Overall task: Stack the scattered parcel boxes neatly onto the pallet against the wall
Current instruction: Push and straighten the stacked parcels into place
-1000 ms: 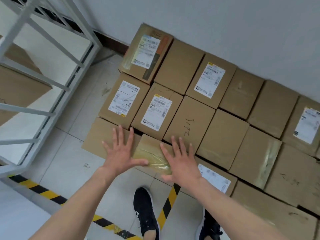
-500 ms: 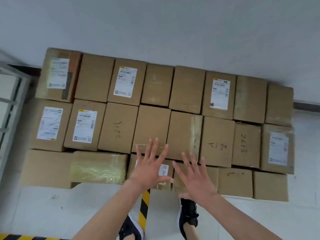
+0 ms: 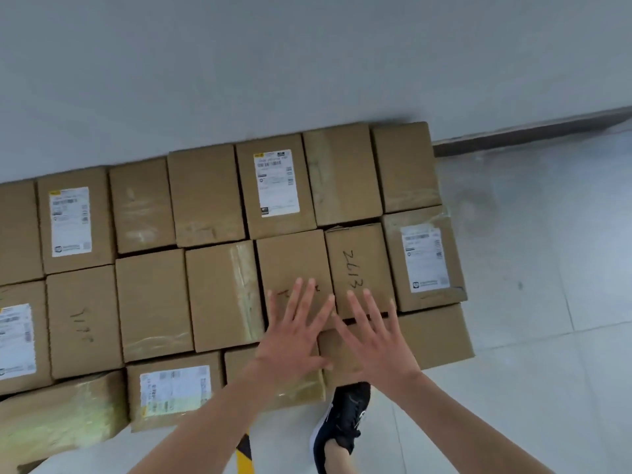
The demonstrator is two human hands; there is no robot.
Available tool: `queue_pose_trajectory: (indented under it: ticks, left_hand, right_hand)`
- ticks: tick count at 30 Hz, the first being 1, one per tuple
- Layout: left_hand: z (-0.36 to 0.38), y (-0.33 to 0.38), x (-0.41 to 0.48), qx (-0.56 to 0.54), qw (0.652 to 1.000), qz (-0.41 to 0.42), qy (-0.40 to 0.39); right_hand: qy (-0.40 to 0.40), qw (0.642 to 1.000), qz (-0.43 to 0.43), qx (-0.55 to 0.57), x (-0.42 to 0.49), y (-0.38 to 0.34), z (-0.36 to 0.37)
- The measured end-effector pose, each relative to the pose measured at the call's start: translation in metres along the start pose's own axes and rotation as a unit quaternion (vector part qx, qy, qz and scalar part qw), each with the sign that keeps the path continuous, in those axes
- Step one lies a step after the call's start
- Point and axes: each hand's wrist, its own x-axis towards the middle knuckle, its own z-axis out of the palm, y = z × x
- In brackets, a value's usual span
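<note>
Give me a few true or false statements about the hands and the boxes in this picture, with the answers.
1. The left hand and the right hand are both open, with fingers spread. True.
2. The box marked 2613 carries a white printed label. False: its top shows only handwriting. The labelled box is the one to its right.
3. A black shoe shows on the floor below the hands. True.
4. The back row of boxes stands well clear of the wall. False: it sits right up against the wall.
</note>
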Motion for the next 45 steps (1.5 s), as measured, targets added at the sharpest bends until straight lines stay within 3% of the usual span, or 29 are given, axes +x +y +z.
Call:
queue_pose_trajectory:
  ticks: [3,7,10,15,31,37,45]
  left_hand:
    - [-0.010,0.040,0.043,0.032,0.999,0.034,-0.001]
    - [-0.022,0.049,0.071,0.069,0.997,0.001,0.028]
    - [-0.042,0.053,0.086,0.067,0.996,0.051,0.043]
    - [-0.055,0.057,0.110,0.098,0.995,0.012,-0.035]
    - [-0.044,0.059,0.110,0.121,0.993,-0.004,0.013]
    - [-0.057,0.050,0.078,0.151,0.988,-0.011,0.021]
    - [-0.059,0.079,-0.016,0.105,0.994,-0.034,0.007]
  right_hand:
    - [-0.015,0.997,0.068,0.040,-0.010,0.050,0.007]
    - [-0.002,0.996,0.070,0.055,-0.002,0.069,0.019]
    - [0.020,0.994,0.069,0.087,-0.002,0.075,0.013]
    - [0.014,0.987,0.133,0.092,-0.005,0.102,0.018]
    - [0.028,0.993,0.113,0.014,0.005,0.108,0.023]
    - [0.054,0.993,0.109,-0.009,-0.009,0.101,0.008]
    - [0.064,0.989,0.132,-0.008,-0.072,0.049,-0.029]
